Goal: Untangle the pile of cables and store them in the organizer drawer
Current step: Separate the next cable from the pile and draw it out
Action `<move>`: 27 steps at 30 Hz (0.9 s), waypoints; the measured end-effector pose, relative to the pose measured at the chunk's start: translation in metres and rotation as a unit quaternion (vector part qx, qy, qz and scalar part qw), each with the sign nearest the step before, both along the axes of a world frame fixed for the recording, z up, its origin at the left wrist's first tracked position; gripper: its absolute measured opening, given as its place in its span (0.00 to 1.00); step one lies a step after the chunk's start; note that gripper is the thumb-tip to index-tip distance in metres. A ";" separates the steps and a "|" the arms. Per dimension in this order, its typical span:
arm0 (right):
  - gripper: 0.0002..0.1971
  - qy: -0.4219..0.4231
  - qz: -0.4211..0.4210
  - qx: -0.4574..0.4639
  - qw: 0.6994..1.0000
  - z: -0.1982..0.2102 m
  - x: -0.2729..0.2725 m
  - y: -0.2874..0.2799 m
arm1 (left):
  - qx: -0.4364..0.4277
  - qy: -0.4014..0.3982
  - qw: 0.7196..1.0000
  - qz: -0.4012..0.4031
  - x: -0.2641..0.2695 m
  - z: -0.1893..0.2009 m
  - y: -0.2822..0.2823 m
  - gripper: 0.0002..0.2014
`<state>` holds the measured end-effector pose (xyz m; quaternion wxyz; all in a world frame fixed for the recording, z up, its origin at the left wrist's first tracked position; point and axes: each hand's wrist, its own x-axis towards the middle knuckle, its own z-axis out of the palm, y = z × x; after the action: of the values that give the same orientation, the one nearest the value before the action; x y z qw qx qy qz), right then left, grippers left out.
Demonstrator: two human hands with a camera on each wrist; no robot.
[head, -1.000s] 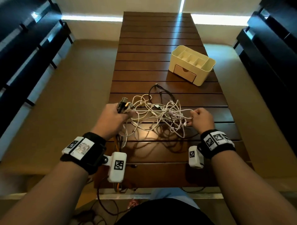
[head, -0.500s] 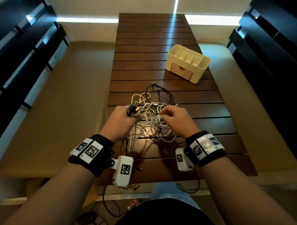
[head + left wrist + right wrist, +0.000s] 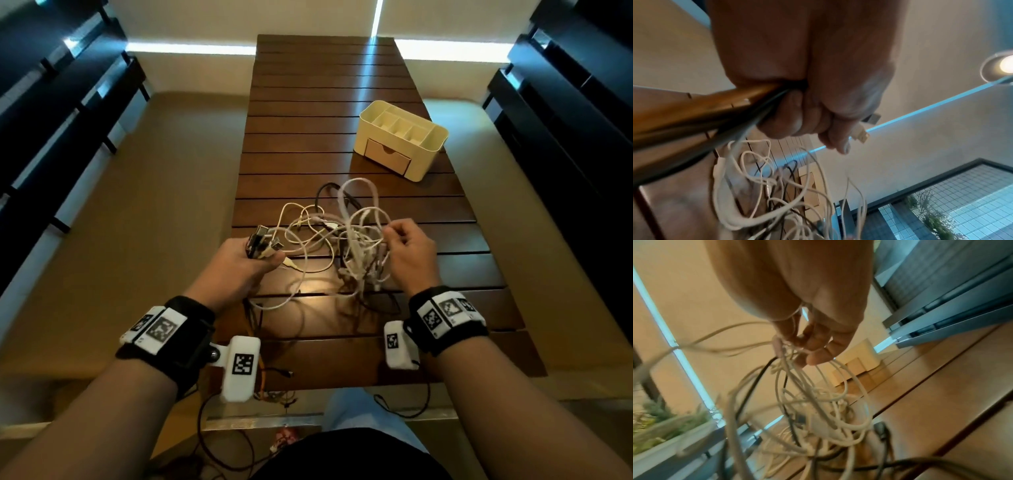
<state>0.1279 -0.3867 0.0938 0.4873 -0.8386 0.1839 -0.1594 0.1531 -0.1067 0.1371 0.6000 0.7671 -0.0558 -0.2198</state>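
Note:
A tangle of white and black cables hangs between my hands above the slatted wooden table. My left hand grips a bunch of cable plug ends; the left wrist view shows a white USB plug sticking out past the curled fingers of that hand. My right hand pinches white cable loops on the tangle's right side, and in the right wrist view its fingers hook the white cables. The cream organizer, its drawer closed, stands farther back at right.
Thin cables trail from the table's near edge down toward the floor. Dark slatted furniture lines both sides of the room. Beige floor lies on either side of the narrow table.
My right hand has moved rightward and lifted white loops, spreading the tangle wider. My left hand keeps its grip on the plug ends.

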 end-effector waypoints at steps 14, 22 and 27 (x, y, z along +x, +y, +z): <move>0.05 0.149 0.031 -0.096 0.984 0.002 0.002 -0.037 | 0.037 -0.072 0.993 0.083 0.006 -0.005 -0.003 0.15; 0.08 -0.027 0.217 -0.127 0.968 0.028 0.010 0.066 | -0.001 -0.057 0.992 0.111 0.001 -0.005 0.007 0.16; 0.08 0.172 0.261 -0.106 0.944 -0.029 0.045 0.115 | -0.098 0.008 0.986 0.135 -0.005 0.003 0.010 0.07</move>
<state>0.1727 -0.2721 0.0647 0.3810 -0.9188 0.0219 0.1010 0.1479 -0.0965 0.1396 0.6971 0.7033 0.0319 -0.1359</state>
